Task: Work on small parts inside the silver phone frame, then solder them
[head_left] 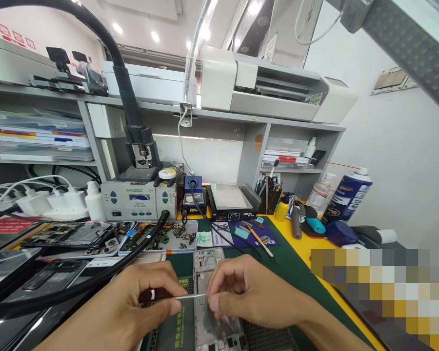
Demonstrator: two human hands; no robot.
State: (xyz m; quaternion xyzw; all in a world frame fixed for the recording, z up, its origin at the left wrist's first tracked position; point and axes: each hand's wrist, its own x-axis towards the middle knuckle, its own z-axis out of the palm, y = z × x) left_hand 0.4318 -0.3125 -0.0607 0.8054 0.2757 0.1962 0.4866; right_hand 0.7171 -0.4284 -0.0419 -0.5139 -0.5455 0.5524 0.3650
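Head view: your left hand [139,297] is pinching tweezers [185,296]; your right hand [249,292] is bracing the phone frame [208,273].
Risk: a slipping tip is threatening the board.

Opened phone [208,292] lies on mat [278,263] (parts tray [161,237] behind, leftward).

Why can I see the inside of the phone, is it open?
Open. The phone lies flat with its back off, bare frame and inner parts showing. The left hand holds a thin metal tool to it; the right hand pinches beside it.
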